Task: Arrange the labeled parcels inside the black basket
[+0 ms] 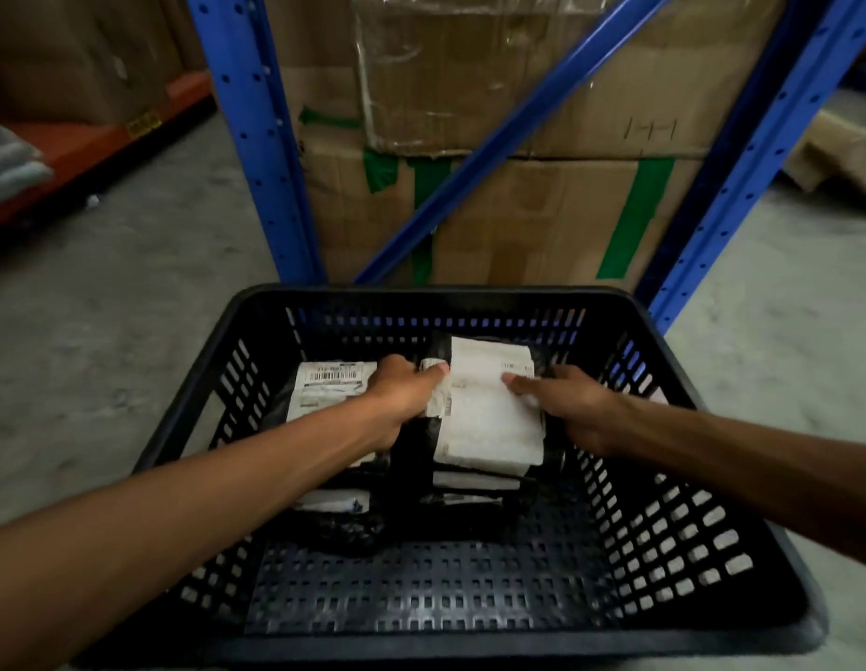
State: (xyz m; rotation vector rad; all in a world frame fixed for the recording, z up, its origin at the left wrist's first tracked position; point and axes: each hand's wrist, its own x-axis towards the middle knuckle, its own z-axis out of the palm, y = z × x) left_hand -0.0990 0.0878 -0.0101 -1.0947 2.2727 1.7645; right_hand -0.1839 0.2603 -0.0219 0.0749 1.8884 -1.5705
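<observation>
A black perforated plastic basket point(702, 540) is set on the grey concrete floor point(106, 331), in front of a blue steel rack point(256, 152) loaded with taped brown cardboard cartons point(532, 220). Several labeled parcels are gathered at the far end of the basket, in two stacks side by side; the near half of the basket floor is left bare.

The top parcel of the right stack, a black soft-plastic mailer with a large white paper label point(489, 414), is taken from both sides. Its left edge is pinched by the grip of the left hand point(402, 394), thumb on top and fingers curled under, so that the label is crumpled there. The right hand point(571, 404) is laid on the right side with fingers spread flat, pressing rather than closing. A second labeled black mailer with a barcode point(329, 385) lies just beside it on the left, partly hidden under the left wrist.

The parcels are judged to be light, soft and pliable, with slick film wrapping that may slide under flat fingers. A hold at opposite edges, through the bulk of the contents rather than the loose film or label, is judged safest; the paper label may tear if pulled.
</observation>
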